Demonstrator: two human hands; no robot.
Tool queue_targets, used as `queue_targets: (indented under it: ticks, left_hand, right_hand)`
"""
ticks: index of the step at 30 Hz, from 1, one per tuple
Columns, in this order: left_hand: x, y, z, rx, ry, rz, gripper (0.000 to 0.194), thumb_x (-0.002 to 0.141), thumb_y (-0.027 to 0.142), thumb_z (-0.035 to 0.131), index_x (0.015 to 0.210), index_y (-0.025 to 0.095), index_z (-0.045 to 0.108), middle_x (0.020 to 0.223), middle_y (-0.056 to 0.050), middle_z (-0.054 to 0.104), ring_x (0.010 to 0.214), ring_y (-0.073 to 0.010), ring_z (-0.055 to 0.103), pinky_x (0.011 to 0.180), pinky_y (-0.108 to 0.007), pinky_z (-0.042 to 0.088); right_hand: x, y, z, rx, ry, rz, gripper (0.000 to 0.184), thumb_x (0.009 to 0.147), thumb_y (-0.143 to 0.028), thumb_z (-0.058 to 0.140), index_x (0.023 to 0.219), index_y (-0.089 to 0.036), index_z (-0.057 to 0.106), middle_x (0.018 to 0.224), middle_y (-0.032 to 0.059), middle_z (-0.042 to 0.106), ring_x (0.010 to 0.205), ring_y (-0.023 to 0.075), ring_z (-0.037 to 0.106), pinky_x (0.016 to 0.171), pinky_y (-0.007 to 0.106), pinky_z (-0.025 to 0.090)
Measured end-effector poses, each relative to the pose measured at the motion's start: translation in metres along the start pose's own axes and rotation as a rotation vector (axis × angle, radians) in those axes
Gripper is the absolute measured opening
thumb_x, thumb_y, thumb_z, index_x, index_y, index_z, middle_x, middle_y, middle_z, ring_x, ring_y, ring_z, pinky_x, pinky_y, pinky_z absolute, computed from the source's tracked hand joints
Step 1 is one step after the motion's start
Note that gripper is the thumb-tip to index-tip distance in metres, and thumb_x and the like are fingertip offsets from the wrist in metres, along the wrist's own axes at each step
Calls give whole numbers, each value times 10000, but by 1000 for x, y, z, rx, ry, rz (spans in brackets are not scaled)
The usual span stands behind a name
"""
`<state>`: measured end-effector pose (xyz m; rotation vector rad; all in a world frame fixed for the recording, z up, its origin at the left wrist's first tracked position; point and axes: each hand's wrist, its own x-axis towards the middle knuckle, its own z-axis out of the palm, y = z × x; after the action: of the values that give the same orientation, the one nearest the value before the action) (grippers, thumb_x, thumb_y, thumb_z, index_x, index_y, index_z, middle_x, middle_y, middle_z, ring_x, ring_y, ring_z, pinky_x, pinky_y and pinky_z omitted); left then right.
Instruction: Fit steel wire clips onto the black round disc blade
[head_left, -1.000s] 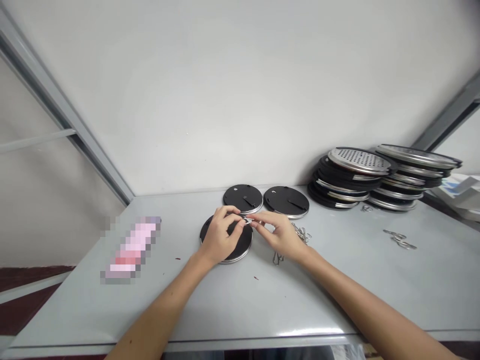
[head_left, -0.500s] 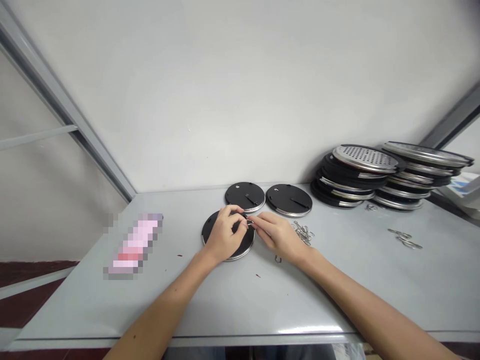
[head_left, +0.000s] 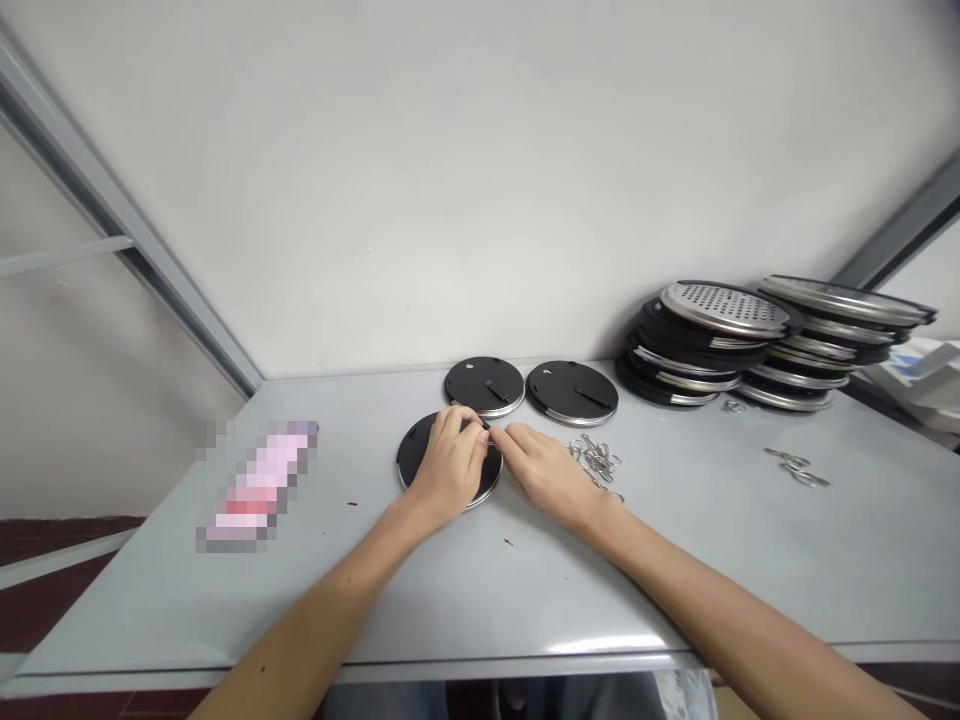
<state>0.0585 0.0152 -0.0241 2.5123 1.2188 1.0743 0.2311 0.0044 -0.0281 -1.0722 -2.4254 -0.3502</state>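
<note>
A round black disc (head_left: 415,455) with a silvery rim lies flat on the table, partly covered by my left hand (head_left: 452,458). The fingers of that hand are curled, with thumb and index pinched at the disc's upper right edge. My right hand (head_left: 541,465) meets them there, its fingers pressed together. Between the fingertips shows a sliver of a small metal ring (head_left: 490,444); most of it is hidden. A loose pile of similar metal rings (head_left: 598,460) lies beside my right hand, partly behind it.
Two more black discs, one left (head_left: 480,385) and one right (head_left: 576,390), lie by the wall. Tall stacks of discs, one topped by a perforated metal plate (head_left: 724,307), stand at the back right. More rings (head_left: 796,468) lie right; a blurred-out pink object (head_left: 262,480) lies left.
My hands have drawn closer together at the disc's edge, and the right hand has turned knuckles-up. Less of the metal ring shows now. The whole view has shifted slightly.
</note>
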Motion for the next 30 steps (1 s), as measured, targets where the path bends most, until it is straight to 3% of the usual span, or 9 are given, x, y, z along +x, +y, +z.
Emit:
queue_targets:
  ticks: [11,30]
  left_hand:
    - [-1,0,6,48,-41,-30,228,941,169,318,785,173,484,947,-73,501,928,-202,442,828,-395,434]
    - [2,6,4,-47,-32,-33,234,934,152,290,739,195,413,838,-44,500,846,-185,453,780,-361,413]
  right_hand:
    - [-3,-4,11,41,-99,125,139,883,-90,389,950,-182,469,817,42,538,687,167,483,537,270,319]
    - [2,-7,9,71,-6,146,181,906,-103,325,879,-174,488,750,46,524,642,163,450,541,267,317]
